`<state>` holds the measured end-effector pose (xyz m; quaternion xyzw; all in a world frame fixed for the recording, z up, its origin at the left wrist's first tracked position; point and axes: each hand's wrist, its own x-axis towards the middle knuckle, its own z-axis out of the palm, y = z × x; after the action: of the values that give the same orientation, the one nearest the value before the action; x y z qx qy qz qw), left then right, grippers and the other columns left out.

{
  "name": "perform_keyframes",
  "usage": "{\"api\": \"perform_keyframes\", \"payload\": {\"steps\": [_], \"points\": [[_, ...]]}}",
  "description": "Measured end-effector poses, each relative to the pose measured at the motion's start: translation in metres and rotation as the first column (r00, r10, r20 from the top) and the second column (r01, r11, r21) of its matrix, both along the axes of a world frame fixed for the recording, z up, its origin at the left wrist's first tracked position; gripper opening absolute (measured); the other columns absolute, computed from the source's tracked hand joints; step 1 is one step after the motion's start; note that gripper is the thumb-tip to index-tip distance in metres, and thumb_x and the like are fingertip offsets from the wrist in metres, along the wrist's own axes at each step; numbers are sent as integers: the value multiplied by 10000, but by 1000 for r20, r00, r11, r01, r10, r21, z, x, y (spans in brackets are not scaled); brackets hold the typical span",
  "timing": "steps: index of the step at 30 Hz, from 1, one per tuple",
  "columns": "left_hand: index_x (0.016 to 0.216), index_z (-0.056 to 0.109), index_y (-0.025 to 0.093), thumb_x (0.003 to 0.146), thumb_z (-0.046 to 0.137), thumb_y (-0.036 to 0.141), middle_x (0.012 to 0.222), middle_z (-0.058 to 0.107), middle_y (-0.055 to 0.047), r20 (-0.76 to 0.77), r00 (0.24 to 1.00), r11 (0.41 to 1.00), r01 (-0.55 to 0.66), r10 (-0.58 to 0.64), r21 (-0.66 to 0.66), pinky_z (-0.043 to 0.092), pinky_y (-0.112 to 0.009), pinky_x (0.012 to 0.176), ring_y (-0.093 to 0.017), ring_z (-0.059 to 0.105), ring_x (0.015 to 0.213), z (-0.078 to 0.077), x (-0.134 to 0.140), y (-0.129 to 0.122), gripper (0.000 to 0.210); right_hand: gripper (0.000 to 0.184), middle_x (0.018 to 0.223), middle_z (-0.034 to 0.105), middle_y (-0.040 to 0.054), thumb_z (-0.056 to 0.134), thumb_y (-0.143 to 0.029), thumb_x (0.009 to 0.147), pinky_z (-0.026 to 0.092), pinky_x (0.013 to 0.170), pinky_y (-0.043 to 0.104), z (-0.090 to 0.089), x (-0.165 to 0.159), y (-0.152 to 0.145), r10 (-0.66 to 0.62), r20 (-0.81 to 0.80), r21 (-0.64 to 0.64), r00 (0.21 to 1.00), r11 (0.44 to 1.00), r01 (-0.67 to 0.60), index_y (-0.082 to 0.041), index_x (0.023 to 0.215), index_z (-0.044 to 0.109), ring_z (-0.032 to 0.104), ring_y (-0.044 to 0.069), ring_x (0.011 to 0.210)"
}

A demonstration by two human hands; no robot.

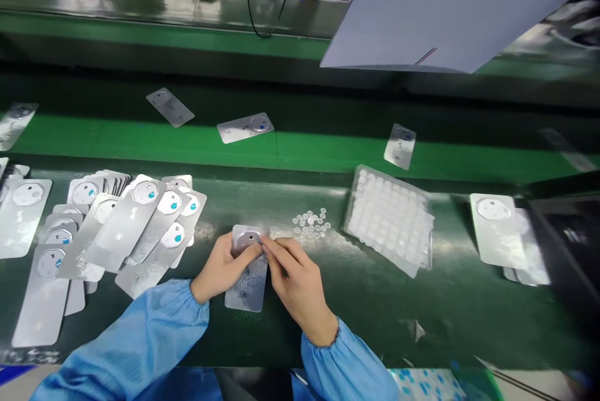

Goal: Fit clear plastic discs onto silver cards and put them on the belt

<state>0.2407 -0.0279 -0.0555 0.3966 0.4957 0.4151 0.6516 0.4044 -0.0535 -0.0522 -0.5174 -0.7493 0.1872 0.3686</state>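
Note:
A flat silver plate point(248, 285) with rounded corners and a round recess near its top lies upright before me on the dark green table. My left hand point(228, 270) grips its left edge, the thumb pressed beside the recess. My right hand point(297, 282) is closed in a pinch, fingertips touching the plate at the recess's right side; whatever is between them is too small to make out. Just beyond my right hand, several small clear rings point(311, 223) lie loose. Farther right, a clear plastic tray point(389, 220) is filled with rows of whitish translucent pieces.
Overlapping silver plates with round white patches and blue marks point(135, 220) are piled on the left. More plates point(499, 232) lie at the right. Behind the table, a green belt point(309, 151) carries scattered plates. A pale panel point(440, 7) overhangs the upper right.

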Motion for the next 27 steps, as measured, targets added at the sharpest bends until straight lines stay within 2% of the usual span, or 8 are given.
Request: {"api": "perform_keyframes", "payload": {"steps": [5, 10, 13, 17, 20, 23, 25, 27], "points": [[836, 758, 170, 797, 728, 383, 750, 691, -18, 120, 989, 986, -66, 85, -155, 499, -281, 654, -187, 620, 722, -10, -4, -6, 219, 259, 978, 757, 71, 563, -226, 1039, 604, 742, 262, -4, 1, 4, -40, 128, 38, 991, 999, 36, -260, 1180, 778, 739, 182, 846], [748, 749, 190, 778, 743, 373, 698, 663, 0, 93, 990, 980, -89, 106, -176, 494, -290, 640, -192, 608, 713, -7, -3, -7, 186, 245, 997, 767, 75, 527, -218, 1045, 611, 798, 289, 0, 0, 5, -16, 58, -30, 998, 999, 18, -239, 1084, 768, 743, 190, 874], [746, 757, 189, 724, 799, 345, 733, 698, 1, 114, 972, 944, -167, 207, -286, 512, -289, 689, -201, 639, 766, -11, -1, -6, 163, 221, 987, 751, 86, 518, -220, 1038, 603, 753, 291, 1, -3, 6, -20, 19, -61, 1000, 998, 21, -229, 1035, 739, 732, 203, 886], [829, 762, 186, 704, 809, 329, 871, 759, -19, 134, 934, 881, -255, 331, -400, 537, -306, 808, -232, 699, 909, -21, -2, -5, 195, 152, 916, 705, 78, 560, -203, 1010, 574, 682, 290, 1, -9, 6, -60, -240, -87, 969, 995, 40, -221, 965, 703, 696, 197, 828], [920, 782, 156, 744, 773, 377, 957, 790, -93, 239, 935, 901, -146, 260, -408, 569, -390, 852, -297, 740, 936, -17, -3, -2, 283, 111, 852, 663, 57, 643, -277, 967, 535, 599, 290, 4, 4, -4, -232, -453, -189, 861, 969, 161, -219, 888, 693, 654, 190, 741], [1000, 794, 128, 769, 750, 391, 1061, 796, -149, 375, 911, 917, -10, 173, -398, 586, -441, 873, -349, 764, 964, -6, -4, 1, 353, 216, 847, 677, 59, 745, -434, 864, 529, 577, 316, 10, 61, -34, -524, -416, -352, 743, 846, 399, -220, 846, 719, 633, 196, 674], [1006, 799, 121, 770, 759, 381, 1097, 793, -157, 403, 903, 918, 23, 151, -396, 591, -426, 875, -355, 765, 992, 0, -4, 2, 353, 318, 870, 731, 88, 795, -522, 766, 549, 603, 363, 13, 124, -66, -736, -183, -466, 652, 649, 602, -225, 874, 754, 675, 244, 687], [1002, 805, 114, 771, 771, 380, 1109, 792, -161, 398, 907, 918, 34, 137, -395, 596, -413, 868, -359, 762, 1015, 3, -3, 2, 353, 378, 839, 774, 130, 803, -566, 681, 533, 561, 410, 14, 193, -103, -812, 138, -438, 567, 463, 770, -237, 867, 794, 708, 319, 665]]}}
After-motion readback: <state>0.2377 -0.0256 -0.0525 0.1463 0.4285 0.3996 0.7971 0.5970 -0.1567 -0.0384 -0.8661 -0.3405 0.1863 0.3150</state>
